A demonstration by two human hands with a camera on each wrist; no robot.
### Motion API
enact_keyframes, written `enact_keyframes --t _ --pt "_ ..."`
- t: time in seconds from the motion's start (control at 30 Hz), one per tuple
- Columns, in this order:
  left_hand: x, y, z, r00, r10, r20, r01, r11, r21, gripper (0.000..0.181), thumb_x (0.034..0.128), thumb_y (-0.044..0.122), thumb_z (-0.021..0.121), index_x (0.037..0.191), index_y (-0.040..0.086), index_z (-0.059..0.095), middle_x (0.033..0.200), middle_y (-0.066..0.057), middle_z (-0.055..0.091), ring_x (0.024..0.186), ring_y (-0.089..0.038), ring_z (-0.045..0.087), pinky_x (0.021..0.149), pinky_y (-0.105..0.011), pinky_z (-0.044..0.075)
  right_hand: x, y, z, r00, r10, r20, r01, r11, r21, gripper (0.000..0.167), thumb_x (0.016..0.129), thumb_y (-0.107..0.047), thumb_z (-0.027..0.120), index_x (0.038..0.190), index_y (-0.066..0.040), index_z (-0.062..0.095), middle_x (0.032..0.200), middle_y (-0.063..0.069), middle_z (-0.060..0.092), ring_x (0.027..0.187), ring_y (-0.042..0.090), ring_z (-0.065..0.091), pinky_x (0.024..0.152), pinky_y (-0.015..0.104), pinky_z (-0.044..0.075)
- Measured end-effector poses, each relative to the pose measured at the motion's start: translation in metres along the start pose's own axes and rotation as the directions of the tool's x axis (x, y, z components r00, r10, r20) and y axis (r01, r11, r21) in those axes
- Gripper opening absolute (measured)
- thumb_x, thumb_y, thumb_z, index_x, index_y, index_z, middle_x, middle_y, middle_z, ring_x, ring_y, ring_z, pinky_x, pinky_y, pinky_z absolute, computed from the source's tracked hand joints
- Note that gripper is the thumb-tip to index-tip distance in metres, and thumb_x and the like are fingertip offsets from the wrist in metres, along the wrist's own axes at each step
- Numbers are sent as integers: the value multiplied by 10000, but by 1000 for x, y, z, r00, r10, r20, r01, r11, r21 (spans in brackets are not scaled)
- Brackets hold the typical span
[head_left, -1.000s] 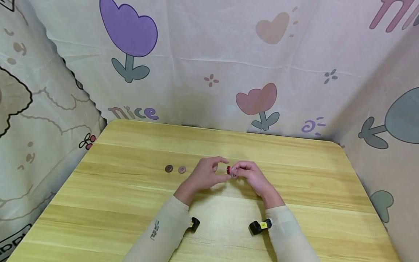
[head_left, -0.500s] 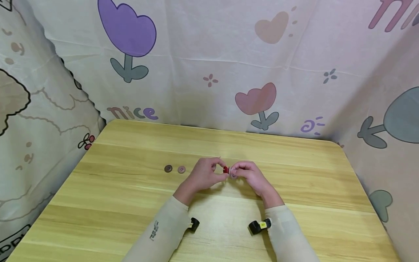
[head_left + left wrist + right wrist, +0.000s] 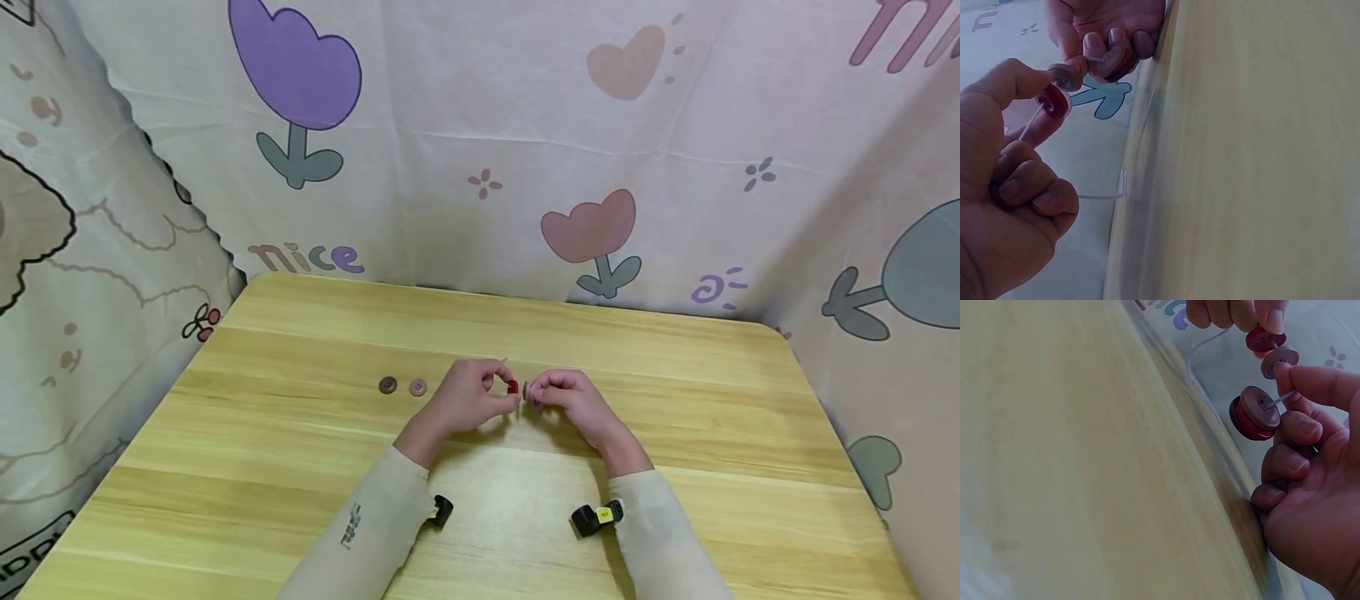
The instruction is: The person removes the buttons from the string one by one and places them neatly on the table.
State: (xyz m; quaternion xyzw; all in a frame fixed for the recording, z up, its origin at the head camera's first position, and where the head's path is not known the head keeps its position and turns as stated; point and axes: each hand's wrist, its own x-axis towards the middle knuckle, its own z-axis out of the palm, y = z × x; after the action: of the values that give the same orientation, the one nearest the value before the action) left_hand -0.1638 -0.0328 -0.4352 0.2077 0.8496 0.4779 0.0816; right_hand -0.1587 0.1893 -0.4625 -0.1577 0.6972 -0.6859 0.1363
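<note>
My left hand (image 3: 474,393) pinches a red button (image 3: 1265,339) between thumb and forefinger. A pale string (image 3: 1102,197) runs through that button into my left hand's curled fingers, and its loose end trails out below. Close beside it, a brown button (image 3: 1279,362) is at the tips of my right hand (image 3: 573,398), whose thumb and forefinger pinch there. Further along the string, a stack of brown and red buttons (image 3: 1254,414) hangs against my right hand's curled fingers. What lies inside the right fingertips is hidden.
On the wooden table (image 3: 262,467), a dark brown button (image 3: 387,385) and a pinkish button (image 3: 417,387) lie left of my hands. A printed cloth (image 3: 450,100) hangs behind the table's back edge. Black wrist cameras (image 3: 596,518) sit on both sleeves.
My left thumb and forefinger have closed on the red button and drawn it slightly left, leaving a small gap to the brown button. My right hand has hardly moved.
</note>
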Motion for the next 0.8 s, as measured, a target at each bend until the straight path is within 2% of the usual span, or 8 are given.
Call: enact_keyframes --t 0.17,0.47,0.7,0.8 --pt "-1 -3 -1 1000 -5 -7 5 1000 -31 140 812 173 782 939 175 721 545 68 312 471 -86 291 471 -250 279 0 1 0 1000 -2 4 2 1000 -6 198 938 -45 587 921 143 644 947 231 658 961 304 618 917 364 465" --pt "-2 -7 -6 1000 -4 -26 3 1000 -16 134 826 206 782 942 178 721 543 65 315 471 -93 290 483 -261 290 1 0 0 1000 26 -13 -26 1000 -9 181 925 -45 597 910 129 646 932 197 666 1027 328 618 979 399 431" --pt "-3 -8 -10 1000 -3 -31 2 1000 -24 145 831 223 775 950 164 717 540 66 305 471 -94 280 479 -265 274 0 0 0 1000 23 -17 -23 1000 -8 191 937 -65 607 900 118 647 946 206 666 1017 318 614 971 388 431" --pt "-3 -9 -12 999 -24 -40 23 1000 -6 154 831 234 779 961 175 722 542 67 316 479 -93 293 498 -296 272 -1 1 0 1000 19 -12 -19 1000 -2 201 944 -69 606 897 123 639 942 222 657 1005 316 610 963 383 437"
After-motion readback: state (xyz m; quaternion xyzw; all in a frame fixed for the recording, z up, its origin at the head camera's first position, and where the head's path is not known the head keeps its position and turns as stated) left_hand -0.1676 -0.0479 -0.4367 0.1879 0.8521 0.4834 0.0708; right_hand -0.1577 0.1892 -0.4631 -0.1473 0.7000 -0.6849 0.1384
